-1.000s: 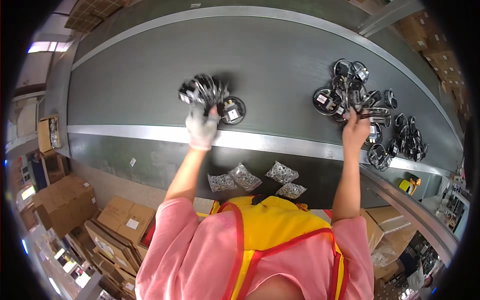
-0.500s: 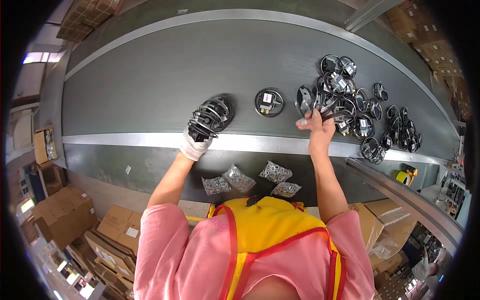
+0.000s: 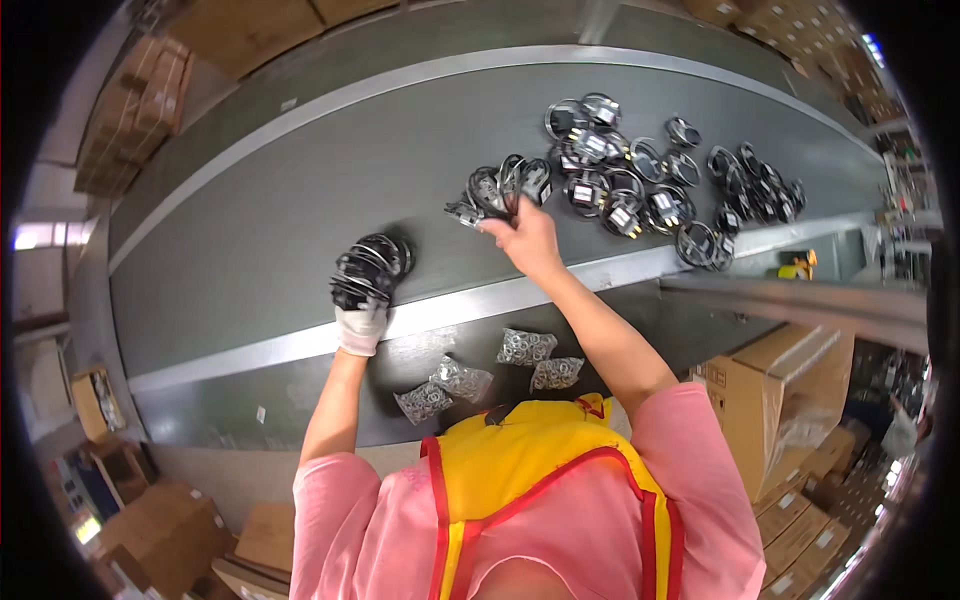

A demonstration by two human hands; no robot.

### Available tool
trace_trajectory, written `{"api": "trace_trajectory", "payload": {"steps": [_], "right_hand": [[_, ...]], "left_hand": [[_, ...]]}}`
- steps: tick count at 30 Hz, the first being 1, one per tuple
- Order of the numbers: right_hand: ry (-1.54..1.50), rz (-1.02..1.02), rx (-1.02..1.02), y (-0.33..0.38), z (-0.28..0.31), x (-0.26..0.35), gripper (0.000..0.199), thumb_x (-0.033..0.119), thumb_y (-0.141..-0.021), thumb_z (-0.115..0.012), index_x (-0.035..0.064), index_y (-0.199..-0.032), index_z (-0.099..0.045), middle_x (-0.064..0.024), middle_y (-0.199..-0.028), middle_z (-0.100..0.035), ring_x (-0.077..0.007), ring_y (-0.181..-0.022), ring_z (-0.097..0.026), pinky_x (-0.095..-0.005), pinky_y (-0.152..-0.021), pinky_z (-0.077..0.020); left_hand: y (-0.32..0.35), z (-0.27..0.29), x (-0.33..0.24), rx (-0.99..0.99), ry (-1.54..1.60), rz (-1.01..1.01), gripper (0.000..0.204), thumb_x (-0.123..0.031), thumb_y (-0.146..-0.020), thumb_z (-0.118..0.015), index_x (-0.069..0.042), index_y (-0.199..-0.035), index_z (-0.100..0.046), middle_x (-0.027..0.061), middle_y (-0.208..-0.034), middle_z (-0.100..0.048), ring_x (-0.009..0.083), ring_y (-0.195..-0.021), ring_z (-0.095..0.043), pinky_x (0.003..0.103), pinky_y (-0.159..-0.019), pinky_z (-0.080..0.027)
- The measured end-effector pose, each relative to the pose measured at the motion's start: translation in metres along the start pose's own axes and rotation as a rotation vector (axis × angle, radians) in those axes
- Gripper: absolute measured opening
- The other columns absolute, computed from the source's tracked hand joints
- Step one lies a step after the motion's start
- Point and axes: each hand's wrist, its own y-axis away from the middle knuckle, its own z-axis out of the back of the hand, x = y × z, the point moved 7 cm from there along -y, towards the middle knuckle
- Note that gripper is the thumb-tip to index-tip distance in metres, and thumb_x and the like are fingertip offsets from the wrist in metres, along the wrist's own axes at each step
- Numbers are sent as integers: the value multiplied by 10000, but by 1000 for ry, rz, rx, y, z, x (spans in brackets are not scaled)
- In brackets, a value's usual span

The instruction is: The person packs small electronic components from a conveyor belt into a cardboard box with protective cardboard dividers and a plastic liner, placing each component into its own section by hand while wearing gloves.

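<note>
My left hand (image 3: 362, 325), in a white glove, is closed around the near end of a bunch of coiled black cables with small black blocks (image 3: 372, 268) above the grey belt (image 3: 240, 250); its fingertips are hidden. To the right, my bare right hand (image 3: 528, 240) pinches a second bunch of these coils (image 3: 510, 185), thumb on the near side. One piece with a pale metallic part (image 3: 465, 213) sticks out at this bunch's left end. Just right of that hand lies a loose heap of the same coils (image 3: 620, 185).
Further right is another cluster of coils (image 3: 755, 185). Clear bags of small metal rings (image 3: 460, 380) lie on the ledge (image 3: 290, 400) nearest me, beyond a pale metal rail (image 3: 440, 310). Cardboard boxes (image 3: 790, 390) stand at both sides, and a yellow tool (image 3: 798, 266) sits at the right.
My right hand has drawn its bunch left, away from the heap. The single coil between my hands no longer lies by itself. My left hand still grips its bunch; the whole view has shifted.
</note>
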Motion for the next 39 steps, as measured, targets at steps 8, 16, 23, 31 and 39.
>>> {"api": "trace_trajectory", "payload": {"steps": [8,16,23,31,39], "right_hand": [[-733,-371,-278,155,143,16,185,-3,-757,-611,4,-909,-506,-72,-778,-600,-147,-539,-586,-230,-433,-451],[-619,-347,-710,317,298,28,318,-45,-752,-596,15,-1028,-448,-51,-863,-593,-72,-574,-568,-194,-409,-473],[-289,-288,-1142,440,509,-63,222,-2,-752,-549,22,-964,-487,-56,-739,-581,-107,-466,-531,-214,-366,-422],[-241,-960,-1338,540,630,-350,219,-21,-711,-558,-27,-907,-461,-124,-656,-575,-176,-439,-562,-270,-329,-428],[-598,-857,-1766,576,641,-439,320,-30,-724,-583,-69,-976,-391,-150,-711,-566,-171,-442,-558,-250,-322,-410]], "left_hand": [[-43,-8,-18,92,1019,1075,168,35,-802,-525,-32,-956,-504,27,-763,-559,77,-529,-481,229,-478,-482],[-78,-24,-226,764,1308,883,130,33,-739,-598,-14,-832,-521,40,-675,-541,113,-484,-490,270,-476,-503],[-89,-63,-444,1460,1578,450,299,65,-688,-687,0,-958,-575,10,-859,-587,99,-791,-539,242,-731,-445],[-145,-139,-742,1705,1387,-77,330,36,-726,-650,-13,-1032,-537,21,-874,-574,76,-697,-517,220,-605,-452],[-133,-320,-909,1488,765,-86,263,-68,-710,-648,10,-914,-501,111,-749,-585,191,-540,-562,306,-426,-454]]}}
